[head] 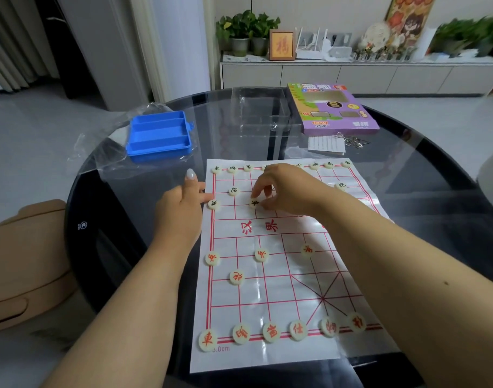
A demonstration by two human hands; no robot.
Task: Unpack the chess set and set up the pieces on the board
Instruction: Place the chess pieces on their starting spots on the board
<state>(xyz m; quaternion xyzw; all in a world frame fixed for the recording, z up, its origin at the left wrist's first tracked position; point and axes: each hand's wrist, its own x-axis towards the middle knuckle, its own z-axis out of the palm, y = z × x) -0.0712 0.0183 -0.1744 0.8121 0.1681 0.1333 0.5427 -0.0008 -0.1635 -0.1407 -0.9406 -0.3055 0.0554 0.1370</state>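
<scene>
Upper centre of the board [270, 278]: your right hand [284, 191] pinches a black-marked piece [254, 203] right on a grid crossing. Left hand [183, 203], fingers relaxed, steadies the board's edge beside another piece [214, 204].

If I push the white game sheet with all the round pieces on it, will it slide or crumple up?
The sheet looks thin and shiny, with fold creases, so it is probably floppy and may wrinkle rather than move as one. It lies on a smooth glass table, so it likely slides easily. The left hand rests at its edge, perhaps steadying it while the right hand sets down a piece.
</scene>
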